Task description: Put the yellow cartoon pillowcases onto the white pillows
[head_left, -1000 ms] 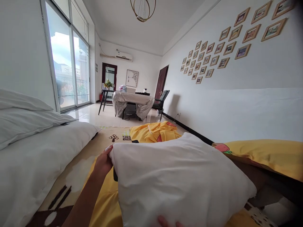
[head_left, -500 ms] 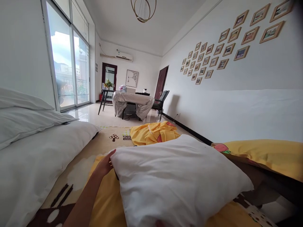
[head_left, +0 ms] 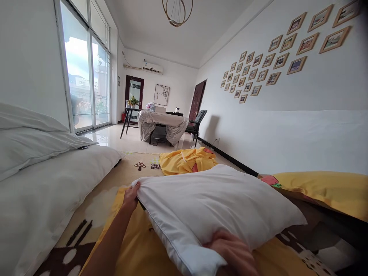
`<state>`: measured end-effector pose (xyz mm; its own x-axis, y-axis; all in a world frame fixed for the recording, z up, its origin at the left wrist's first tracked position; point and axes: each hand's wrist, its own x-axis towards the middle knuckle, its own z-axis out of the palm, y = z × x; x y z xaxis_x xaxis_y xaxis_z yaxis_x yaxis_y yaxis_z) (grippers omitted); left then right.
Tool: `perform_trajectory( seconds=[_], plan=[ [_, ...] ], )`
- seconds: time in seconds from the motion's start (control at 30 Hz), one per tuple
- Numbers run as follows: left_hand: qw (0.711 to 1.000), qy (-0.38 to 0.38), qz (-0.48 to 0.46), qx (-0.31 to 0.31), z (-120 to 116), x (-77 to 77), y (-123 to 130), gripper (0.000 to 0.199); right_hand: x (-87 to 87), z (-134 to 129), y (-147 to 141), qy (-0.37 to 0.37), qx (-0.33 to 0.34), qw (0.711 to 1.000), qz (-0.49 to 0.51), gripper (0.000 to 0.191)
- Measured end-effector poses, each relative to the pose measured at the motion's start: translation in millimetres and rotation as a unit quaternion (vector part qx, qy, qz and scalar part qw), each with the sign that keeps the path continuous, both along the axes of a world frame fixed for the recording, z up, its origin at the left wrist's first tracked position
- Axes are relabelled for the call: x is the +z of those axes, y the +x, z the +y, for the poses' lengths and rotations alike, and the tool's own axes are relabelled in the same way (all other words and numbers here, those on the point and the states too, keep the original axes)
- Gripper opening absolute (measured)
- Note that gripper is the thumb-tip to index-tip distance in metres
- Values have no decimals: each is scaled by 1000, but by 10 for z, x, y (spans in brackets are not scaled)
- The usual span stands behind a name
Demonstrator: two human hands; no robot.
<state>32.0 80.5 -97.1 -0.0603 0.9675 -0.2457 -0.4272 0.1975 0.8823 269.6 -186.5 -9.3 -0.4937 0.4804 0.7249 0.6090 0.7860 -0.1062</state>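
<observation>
A white pillow (head_left: 207, 203) lies tilted in front of me, held at two places along its left and near side. My left hand (head_left: 131, 195) is closed on its far left corner, with the thumb on top. At the near edge, my right hand (head_left: 230, 251) grips the fabric and bunches it; its fingertips are partly hidden in the folds. Beneath the pillow spreads a yellow cloth (head_left: 135, 245). A crumpled yellow cloth (head_left: 186, 160) with a pink print lies just beyond the pillow.
White pillows (head_left: 57, 184) are stacked at left on a patterned beige rug (head_left: 94, 203). A yellow printed pillow (head_left: 322, 188) lies at right by the wall. Farther off stand a covered table (head_left: 163, 119) and a black chair (head_left: 197, 122).
My right hand has come into view and grips the pillow's near edge, folding it up. My left hand has closed more firmly on the corner, pulling it slightly out.
</observation>
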Motion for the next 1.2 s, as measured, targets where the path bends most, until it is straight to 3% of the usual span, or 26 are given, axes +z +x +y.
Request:
perform_trajectory(
  seconds=[0.13, 0.3, 0.33, 0.4, 0.53, 0.7, 0.87, 1.0, 1.13, 1.2],
  plan=[
    [992, 101, 68, 25, -145, 223, 73, 28, 320, 124, -61, -69, -56, 989, -118, 24],
    [961, 226, 156, 12, -460, 548, 233, 41, 553, 332, -153, 97, -91, 972, -196, 20],
    [956, 240, 167, 0, -535, 604, 269, 43, 573, 388, -158, 93, -91, 971, -200, 21],
    [948, 261, 182, -25, -689, 696, 338, 45, 586, 516, -149, 5, -108, 977, -185, 22],
    [935, 288, 195, -73, -958, 781, 472, 48, 492, 813, -105, -199, -194, 955, -101, 29],
    [923, 307, 200, -121, -1084, 730, 601, 48, 246, 1135, -30, -305, -161, 939, 10, 30],
    [908, 329, 211, -150, -1078, 702, 614, 44, 111, 1259, 53, -372, -79, 920, 102, 33],
    [880, 362, 250, -181, -1124, 753, 568, 43, 61, 1269, 62, -392, -57, 911, 111, 35],
    [838, 348, 395, -143, -1184, 741, 602, 37, -4, 1258, 35, -388, -54, 914, 109, 31],
    [831, 347, 418, -118, -1195, 707, 638, 35, -15, 1225, 12, -370, -76, 922, 86, 31]
  ],
)
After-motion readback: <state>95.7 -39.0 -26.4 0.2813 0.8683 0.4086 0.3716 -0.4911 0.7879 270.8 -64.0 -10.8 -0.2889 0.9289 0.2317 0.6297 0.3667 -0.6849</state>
